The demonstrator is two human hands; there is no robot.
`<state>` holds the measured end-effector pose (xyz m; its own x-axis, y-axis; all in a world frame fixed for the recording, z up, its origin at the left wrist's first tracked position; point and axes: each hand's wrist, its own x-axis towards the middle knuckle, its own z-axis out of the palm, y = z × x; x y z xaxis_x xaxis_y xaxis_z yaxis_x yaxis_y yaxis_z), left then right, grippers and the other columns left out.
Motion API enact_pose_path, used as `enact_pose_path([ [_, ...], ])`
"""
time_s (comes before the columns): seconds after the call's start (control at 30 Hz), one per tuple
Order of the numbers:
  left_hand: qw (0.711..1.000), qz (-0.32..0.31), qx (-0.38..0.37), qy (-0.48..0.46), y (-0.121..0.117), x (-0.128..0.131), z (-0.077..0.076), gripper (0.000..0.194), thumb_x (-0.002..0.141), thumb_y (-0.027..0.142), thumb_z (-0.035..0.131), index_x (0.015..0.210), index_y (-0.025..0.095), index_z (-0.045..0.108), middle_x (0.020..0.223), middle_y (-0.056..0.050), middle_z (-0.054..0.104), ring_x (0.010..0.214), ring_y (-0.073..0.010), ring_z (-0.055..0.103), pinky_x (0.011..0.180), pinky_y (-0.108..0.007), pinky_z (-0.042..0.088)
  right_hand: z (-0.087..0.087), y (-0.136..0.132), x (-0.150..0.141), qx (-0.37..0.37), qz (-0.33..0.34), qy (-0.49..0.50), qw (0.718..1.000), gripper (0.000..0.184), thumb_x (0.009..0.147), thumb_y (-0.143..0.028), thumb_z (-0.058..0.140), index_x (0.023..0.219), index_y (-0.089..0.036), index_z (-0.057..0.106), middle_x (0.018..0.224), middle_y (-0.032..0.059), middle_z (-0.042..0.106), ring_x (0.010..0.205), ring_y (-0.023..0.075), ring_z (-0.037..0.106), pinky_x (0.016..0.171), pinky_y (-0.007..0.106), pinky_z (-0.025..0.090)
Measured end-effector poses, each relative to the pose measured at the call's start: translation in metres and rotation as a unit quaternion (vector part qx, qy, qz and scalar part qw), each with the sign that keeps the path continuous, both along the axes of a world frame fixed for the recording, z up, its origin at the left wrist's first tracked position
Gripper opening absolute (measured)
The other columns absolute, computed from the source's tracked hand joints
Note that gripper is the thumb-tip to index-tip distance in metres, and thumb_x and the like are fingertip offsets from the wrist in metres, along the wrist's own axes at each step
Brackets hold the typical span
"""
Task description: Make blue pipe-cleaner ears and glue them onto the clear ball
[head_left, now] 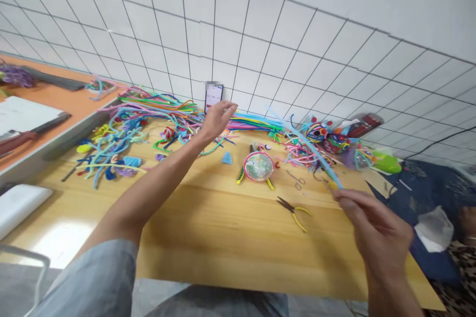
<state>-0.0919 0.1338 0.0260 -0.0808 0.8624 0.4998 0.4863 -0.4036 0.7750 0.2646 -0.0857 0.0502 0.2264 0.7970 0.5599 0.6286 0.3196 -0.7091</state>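
My right hand (pixel 379 230) is closed in a pinch round one end of a light blue pipe cleaner (pixel 316 151), which slants up and left toward the wall. My left hand (pixel 220 120) is stretched forward over the pipe cleaner pile, in front of a phone (pixel 213 96). Its fingers are loosely bent and slightly apart, with nothing visible in them. On the table between my hands lies a round clear piece with a pink rim (pixel 259 166), on top of yellow-handled pliers (pixel 270 184). A small blue woven triangle (pixel 226 158) lies to its left.
Open yellow-handled pliers (pixel 295 212) and small scissors (pixel 296 179) lie on the wooden table (pixel 223 237). Loose pipe cleaners (pixel 115 146) spread at the left. Colourful crafted figures (pixel 327 136) stand at the back right. A tiled wall (pixel 238 34) bounds the table. Another person's patterned sleeve (pixel 461 267) shows at right.
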Motion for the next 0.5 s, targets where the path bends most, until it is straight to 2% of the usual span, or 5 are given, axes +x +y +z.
enact_pose_path([
  [0.07,0.989,-0.093,-0.077,-0.089,-0.043,0.014,0.016,0.034,0.097,0.048,0.061,0.095,0.018,0.078,0.097,-0.007,0.080,0.095,-0.0220,0.072,0.089,-0.034,0.057,-0.004,0.007,-0.013,0.014,0.065,-0.038,0.997,0.010,0.093,-0.037,0.074,0.092,-0.040,0.084,0.091,0.0025,0.084,0.085,0.0316,0.080,0.083,0.057,0.066],
  [0.13,0.952,-0.214,-0.158,-0.154,-0.089,0.033,0.025,0.035,0.089,0.052,0.068,0.091,0.019,0.078,0.094,-0.006,0.078,0.081,-0.0186,0.070,0.074,-0.030,0.054,-0.006,0.016,-0.031,0.054,0.105,-0.052,0.992,0.013,0.096,-0.030,0.072,0.095,-0.036,0.083,0.090,0.0018,0.084,0.081,0.0264,0.080,0.078,0.046,0.067],
  [0.23,0.891,-0.318,-0.228,-0.230,-0.142,0.064,0.028,0.042,0.083,0.058,0.077,0.102,0.020,0.079,0.087,-0.004,0.073,0.067,-0.0135,0.062,0.064,-0.027,0.049,-0.006,0.028,-0.063,0.090,0.155,-0.064,0.982,0.015,0.098,-0.025,0.069,0.098,-0.031,0.083,0.092,0.0025,0.085,0.081,0.0233,0.080,0.075,0.039,0.066],
  [0.33,0.880,-0.330,-0.218,-0.264,-0.161,0.081,0.031,0.051,0.080,0.067,0.078,0.093,0.018,0.076,0.072,-0.001,0.062,0.058,-0.0100,0.047,0.057,-0.026,0.040,-0.007,0.035,-0.086,0.101,0.203,-0.086,0.970,0.016,0.099,-0.023,0.067,0.100,-0.029,0.081,0.094,0.0029,0.085,0.081,0.0216,0.080,0.075,0.036,0.065],
  [0.5,0.887,-0.330,-0.209,-0.245,-0.154,0.075,0.033,0.059,0.084,0.074,0.072,0.081,0.015,0.066,0.064,0.004,0.050,0.057,-0.0090,0.041,0.055,-0.024,0.035,-0.017,0.040,-0.089,0.137,0.232,-0.084,0.959,0.012,0.102,-0.025,0.063,0.106,-0.026,0.075,0.102,0.0052,0.082,0.092,0.0226,0.080,0.082,0.038,0.065],
])
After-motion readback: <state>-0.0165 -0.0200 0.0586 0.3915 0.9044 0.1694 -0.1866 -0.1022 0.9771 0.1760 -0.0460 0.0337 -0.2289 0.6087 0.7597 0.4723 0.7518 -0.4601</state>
